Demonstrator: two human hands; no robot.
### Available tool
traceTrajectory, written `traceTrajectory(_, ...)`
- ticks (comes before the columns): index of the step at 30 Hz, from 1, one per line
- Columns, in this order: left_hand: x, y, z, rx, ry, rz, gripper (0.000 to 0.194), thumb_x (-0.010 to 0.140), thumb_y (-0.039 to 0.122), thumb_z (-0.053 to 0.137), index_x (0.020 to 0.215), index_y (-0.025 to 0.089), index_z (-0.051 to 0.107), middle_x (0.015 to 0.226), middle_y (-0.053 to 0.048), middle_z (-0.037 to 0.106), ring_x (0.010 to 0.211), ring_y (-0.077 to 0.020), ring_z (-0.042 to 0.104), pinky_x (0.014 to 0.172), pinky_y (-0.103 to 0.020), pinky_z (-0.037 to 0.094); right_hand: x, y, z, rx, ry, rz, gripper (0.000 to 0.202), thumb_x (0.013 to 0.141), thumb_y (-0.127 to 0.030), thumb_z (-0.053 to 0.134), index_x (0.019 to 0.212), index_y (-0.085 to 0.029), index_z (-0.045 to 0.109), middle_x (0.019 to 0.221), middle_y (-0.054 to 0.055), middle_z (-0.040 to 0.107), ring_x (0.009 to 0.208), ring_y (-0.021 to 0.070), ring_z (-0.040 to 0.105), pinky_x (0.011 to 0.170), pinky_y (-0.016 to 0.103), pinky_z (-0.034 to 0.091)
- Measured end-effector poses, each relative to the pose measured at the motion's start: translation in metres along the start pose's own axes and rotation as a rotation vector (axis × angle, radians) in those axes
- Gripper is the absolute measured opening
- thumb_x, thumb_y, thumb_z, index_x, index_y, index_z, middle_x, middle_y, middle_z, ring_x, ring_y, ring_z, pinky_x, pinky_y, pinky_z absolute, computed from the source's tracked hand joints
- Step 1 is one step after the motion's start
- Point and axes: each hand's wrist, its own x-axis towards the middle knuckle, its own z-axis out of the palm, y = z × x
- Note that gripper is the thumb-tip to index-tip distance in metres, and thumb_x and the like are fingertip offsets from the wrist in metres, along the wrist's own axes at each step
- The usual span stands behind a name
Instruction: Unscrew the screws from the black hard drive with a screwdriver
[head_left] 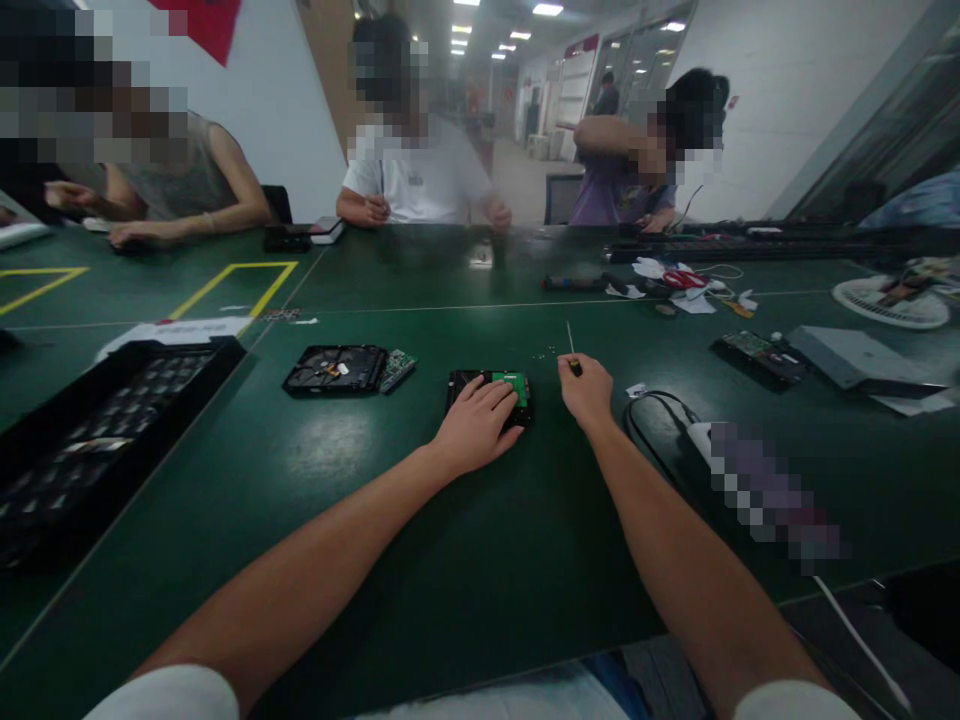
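My left hand lies with spread fingers on top of a black hard drive whose green circuit board shows past the fingertips. To its right, my right hand is closed around a small screwdriver, its thin shaft pointing up and away from me. Several tiny screws lie on the green table between the drive and the screwdriver. Left of the hands rests another opened drive, with a loose circuit board against its right side.
At the left stands a long black tray. A power strip with cables lies right of my right forearm. Farther right are another drive and a grey metal case. Three people sit across the green table, beyond scraps and a dark tool.
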Motion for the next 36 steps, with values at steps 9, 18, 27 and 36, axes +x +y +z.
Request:
traceTrajectory(9, -0.001, 0.005, -0.006, 0.014, 0.039, 0.004, 0.036, 0.101, 0.043, 0.055, 0.124, 0.018, 0.066, 0.136, -0.013, 0.067, 0.129, -0.0302, 0.061, 0.121, -0.053, 0.036, 0.044, 0.014, 0.018, -0.267, -0.129, 0.078, 0.031, 0.094, -0.019, 0.058, 0.12, -0.015, 0.075, 0.12, 0.017, 0.072, 0.112, 0.0281, 0.067, 0.099, 0.036, 0.048)
traceTrajectory(18, -0.002, 0.002, -0.006, -0.001, 0.034, 0.006, 0.036, 0.102, 0.043, 0.054, 0.125, 0.018, 0.064, 0.139, -0.013, 0.065, 0.13, -0.0304, 0.06, 0.119, -0.053, 0.038, 0.1, 0.016, 0.033, -0.329, -0.35, -0.012, 0.021, 0.097, -0.024, 0.063, 0.111, -0.02, 0.079, 0.116, 0.01, 0.075, 0.107, 0.0242, 0.069, 0.097, 0.034, 0.049)
traceTrajectory(27, -0.002, 0.002, -0.006, -0.02, 0.029, 0.0, 0.036, 0.102, 0.043, 0.055, 0.126, 0.019, 0.064, 0.138, -0.013, 0.065, 0.13, -0.0305, 0.06, 0.119, -0.055, 0.038, 0.104, 0.007, 0.032, -0.36, -0.445, -0.11, 0.019, 0.096, -0.027, 0.066, 0.107, -0.018, 0.079, 0.114, 0.011, 0.077, 0.107, 0.025, 0.07, 0.094, 0.033, 0.05)
traceTrajectory(36, -0.002, 0.003, -0.005, -0.024, 0.042, -0.004, 0.035, 0.101, 0.042, 0.056, 0.126, 0.019, 0.064, 0.137, -0.013, 0.065, 0.13, -0.0305, 0.06, 0.121, -0.055, 0.036, 0.104, 0.003, 0.015, -0.348, -0.421, -0.099, 0.022, 0.099, -0.026, 0.061, 0.108, -0.016, 0.078, 0.109, 0.012, 0.078, 0.103, 0.0247, 0.071, 0.092, 0.034, 0.052)
